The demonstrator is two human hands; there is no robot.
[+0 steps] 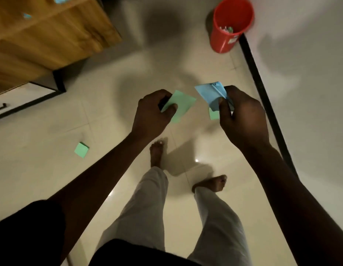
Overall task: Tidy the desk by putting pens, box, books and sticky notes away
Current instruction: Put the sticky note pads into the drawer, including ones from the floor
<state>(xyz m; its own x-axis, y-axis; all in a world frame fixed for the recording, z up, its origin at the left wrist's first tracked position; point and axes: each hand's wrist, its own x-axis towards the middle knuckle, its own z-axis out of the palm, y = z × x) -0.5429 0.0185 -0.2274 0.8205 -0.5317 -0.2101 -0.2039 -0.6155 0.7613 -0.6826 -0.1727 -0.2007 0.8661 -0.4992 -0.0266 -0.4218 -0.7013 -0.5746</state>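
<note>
Both point inward: left hand [153, 114] pinches green note [183, 103], right hand [243, 120] blue note [210, 93].

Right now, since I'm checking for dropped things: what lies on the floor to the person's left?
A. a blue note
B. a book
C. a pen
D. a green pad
D: the green pad lies on the floor, apart from the left hand, which pinches a green note, and the right hand, which grips blue notes.
</note>
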